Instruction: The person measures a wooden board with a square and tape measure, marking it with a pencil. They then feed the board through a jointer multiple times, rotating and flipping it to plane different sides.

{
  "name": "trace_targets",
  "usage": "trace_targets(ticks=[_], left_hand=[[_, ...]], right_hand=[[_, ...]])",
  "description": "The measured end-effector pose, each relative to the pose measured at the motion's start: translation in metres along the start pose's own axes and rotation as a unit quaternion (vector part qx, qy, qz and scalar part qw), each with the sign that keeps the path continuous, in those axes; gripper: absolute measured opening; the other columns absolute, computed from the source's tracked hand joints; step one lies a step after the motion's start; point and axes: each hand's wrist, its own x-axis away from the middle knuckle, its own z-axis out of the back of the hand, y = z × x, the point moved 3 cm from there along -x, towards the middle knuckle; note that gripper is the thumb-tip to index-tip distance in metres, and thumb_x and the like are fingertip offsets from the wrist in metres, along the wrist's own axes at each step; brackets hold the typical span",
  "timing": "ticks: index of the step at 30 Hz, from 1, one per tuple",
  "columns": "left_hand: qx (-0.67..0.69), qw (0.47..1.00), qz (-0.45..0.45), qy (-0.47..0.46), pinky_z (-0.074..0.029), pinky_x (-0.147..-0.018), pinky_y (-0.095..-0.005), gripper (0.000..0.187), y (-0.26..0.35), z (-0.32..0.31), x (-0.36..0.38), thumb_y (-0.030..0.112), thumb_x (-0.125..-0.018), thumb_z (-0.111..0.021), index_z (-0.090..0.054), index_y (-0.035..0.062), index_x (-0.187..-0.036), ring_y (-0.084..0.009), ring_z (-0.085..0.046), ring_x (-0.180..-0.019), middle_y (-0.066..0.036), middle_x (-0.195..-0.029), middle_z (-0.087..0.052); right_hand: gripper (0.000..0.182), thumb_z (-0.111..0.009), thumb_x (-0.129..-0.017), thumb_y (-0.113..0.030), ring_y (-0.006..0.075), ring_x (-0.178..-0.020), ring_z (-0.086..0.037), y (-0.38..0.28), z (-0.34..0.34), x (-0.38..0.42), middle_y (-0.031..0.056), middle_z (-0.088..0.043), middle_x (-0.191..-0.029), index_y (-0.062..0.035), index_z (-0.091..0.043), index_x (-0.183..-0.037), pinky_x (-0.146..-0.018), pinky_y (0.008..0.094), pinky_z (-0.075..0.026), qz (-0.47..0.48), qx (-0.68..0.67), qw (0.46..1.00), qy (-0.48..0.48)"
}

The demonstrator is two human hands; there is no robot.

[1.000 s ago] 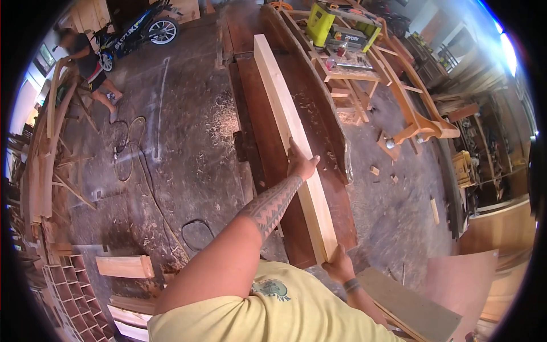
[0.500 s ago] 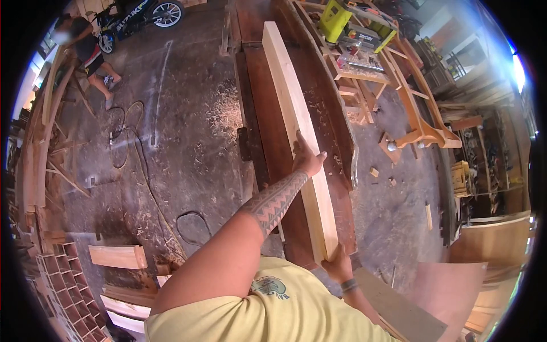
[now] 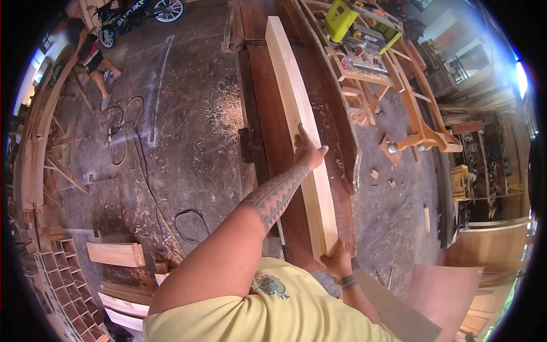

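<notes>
Beam (image 3: 288, 74) nudged forward | left hand (image 3: 310, 154) clamped over it partway along | right hand (image 3: 339, 264) gripping near end

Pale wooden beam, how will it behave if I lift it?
The beam is probably stiff, being thick and straight. Its flat faces should keep it from rolling. Being long, it may feel unwieldy lifted from one end.

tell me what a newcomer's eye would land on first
Probably the long, pale, squared wooden beam running along the reddish-brown wooden bench at centre, the left hand midway and the right hand at its near end. Perhaps next, the bright green Ryobi machine at upper right and the dark, white-wheeled motorcycle at upper left.
</notes>
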Motion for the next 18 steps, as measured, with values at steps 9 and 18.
trace_targets(ticks=[9,18], left_hand=[[-0.016,1.0,-0.014,0.013,-0.033,-0.129,-0.0542,0.128,0.002,0.005,-0.027,0.036,-0.097,-0.078,0.025,0.0034,-0.167,-0.0605,-0.026,-0.156,-0.049,-0.168,-0.01],[-0.018,1.0,-0.001,0.007,-0.034,-0.129,-0.0528,0.128,0.009,0.018,-0.056,0.038,-0.098,-0.077,0.026,0.0032,-0.166,-0.0603,-0.03,-0.155,-0.049,-0.168,-0.011]], right_hand=[[0.089,-0.084,-0.077,-0.028,0.0568,-0.095,-0.07,-0.006,0.002,-0.025,0.0345,-0.073,-0.101,-0.0045,-0.037,-0.15,-0.081,0.0615,-0.058,-0.017,0.03,0.999,-0.007],[0.093,-0.084,-0.078,-0.032,0.0566,-0.092,-0.071,-0.022,0.004,-0.055,0.0347,-0.073,-0.1,-0.003,-0.037,-0.152,-0.079,0.0614,-0.058,-0.042,0.042,0.998,-0.019]])
